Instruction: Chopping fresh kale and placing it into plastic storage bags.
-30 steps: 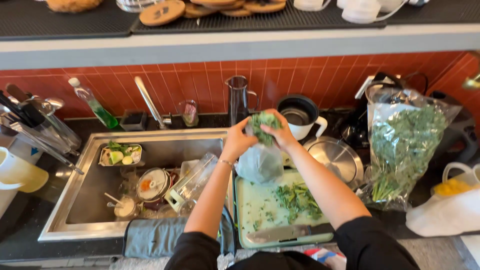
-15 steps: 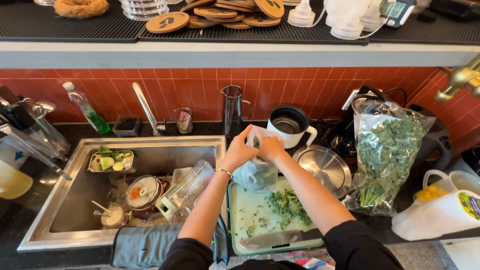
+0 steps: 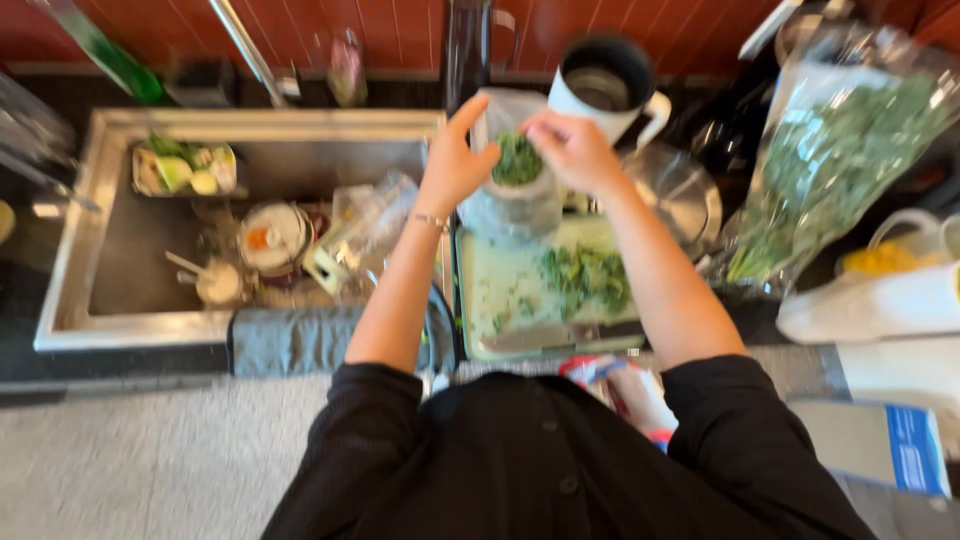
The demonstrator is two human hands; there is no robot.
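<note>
Both hands are raised over the far end of the cutting board point(image 3: 505, 290), at the mouth of a small clear bag point(image 3: 510, 205) that holds chopped herbs point(image 3: 518, 160).

Left hand point(image 3: 455, 165): positioned at the left edge of the bag mouth. Index finger extended upward; the remaining fingers point(image 3: 485, 158) are curled against the bag rim. Motion blur prevents confirming whether they pinch the plastic. A thin bracelet sits at the wrist.

Right hand point(image 3: 572, 150): positioned at the right edge of the bag mouth, fingers bent downward toward the herbs. Grip on the rim or on the greens cannot be determined.

Bag: upright, base resting on or just above the far end of the board, between the two hands.

Board: pale green, lying on the dark surface just right of the sink point(image 3: 120, 300). A second pile of greens point(image 3: 585, 278) lies right of centre. A knife point(image 3: 545, 338) lies along the near edge.

Surroundings:
- Sink: contains dirty dishes, a small tray and a clear container.
- Grey cloth point(image 3: 290, 340): draped over the sink's near edge.
- White cup point(image 3: 605, 85) with dark interior: beyond the right hand.
- Metal lid point(image 3: 685, 195): right of the board.
- Large clear bag of leafy greens point(image 3: 830, 170): standing farther right.
</note>
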